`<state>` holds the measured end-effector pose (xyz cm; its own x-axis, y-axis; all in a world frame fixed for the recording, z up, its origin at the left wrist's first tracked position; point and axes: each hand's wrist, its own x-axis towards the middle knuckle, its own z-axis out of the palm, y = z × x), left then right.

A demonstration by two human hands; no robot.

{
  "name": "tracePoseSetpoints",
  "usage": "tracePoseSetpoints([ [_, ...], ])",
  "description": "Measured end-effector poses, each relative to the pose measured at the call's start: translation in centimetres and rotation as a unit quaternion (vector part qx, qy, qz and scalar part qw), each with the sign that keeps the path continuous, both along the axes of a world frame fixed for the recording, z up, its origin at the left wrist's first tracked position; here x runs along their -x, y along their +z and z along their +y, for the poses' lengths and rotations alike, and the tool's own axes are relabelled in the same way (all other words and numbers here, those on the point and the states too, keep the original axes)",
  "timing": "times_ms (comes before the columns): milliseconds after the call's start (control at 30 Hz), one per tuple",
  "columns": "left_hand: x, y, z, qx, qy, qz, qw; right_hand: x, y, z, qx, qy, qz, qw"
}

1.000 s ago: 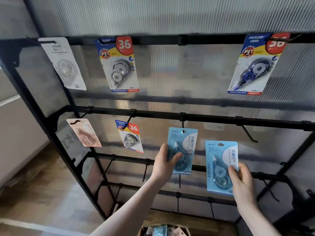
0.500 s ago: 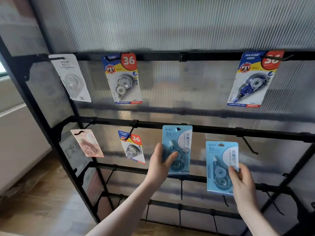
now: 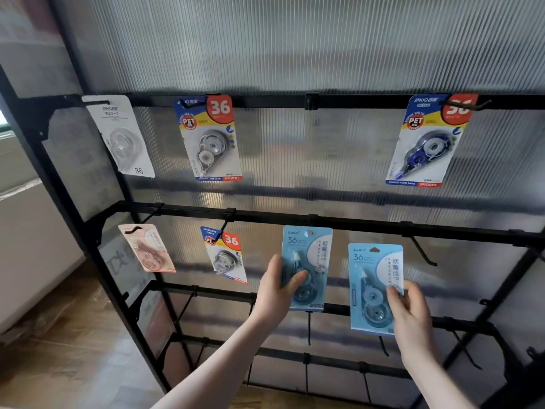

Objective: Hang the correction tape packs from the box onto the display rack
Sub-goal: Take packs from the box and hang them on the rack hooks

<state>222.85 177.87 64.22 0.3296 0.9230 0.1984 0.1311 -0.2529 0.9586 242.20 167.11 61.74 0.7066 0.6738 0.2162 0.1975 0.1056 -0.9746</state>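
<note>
Blue pack (image 3: 306, 261) above left hand (image 3: 275, 293), thumb across

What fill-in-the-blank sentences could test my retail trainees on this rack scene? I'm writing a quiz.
1. Each of the hands grips one light ____ pack: the left hand holds the left pack, the right hand holds the right pack.
2. The pink pack hangs at the far ____ of the second bar.
3. On the top bar hang ____ packs.
4. The big number on the red corners reads ____.

Missing words: blue; left; three; 36
</note>
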Motion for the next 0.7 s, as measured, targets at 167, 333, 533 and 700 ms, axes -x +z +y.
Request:
tracePoseSetpoints([
  [167,-0.8,-1.1,-0.2,0.020,-0.002,0.001,1.000,-0.7,-0.9,-0.2,0.028,-0.011,-0.017,0.999],
  [333,-1.4,-0.9,-0.6,0.030,-0.007,-0.011,0.999,-1.0,-1.2,-0.3,0.016,-0.012,-0.015,1.000],
  [533,-2.0,-1.1,-1.1,0.036,-0.022,0.003,0.999,-1.0,-1.5,-0.3,0.015,-0.011,-0.006,1.000],
  [700,-2.2,-1.0,-1.1,0.045,-0.020,0.007,0.999,-1.0,-1.0,-0.4,0.011,-0.012,-0.008,1.000],
])
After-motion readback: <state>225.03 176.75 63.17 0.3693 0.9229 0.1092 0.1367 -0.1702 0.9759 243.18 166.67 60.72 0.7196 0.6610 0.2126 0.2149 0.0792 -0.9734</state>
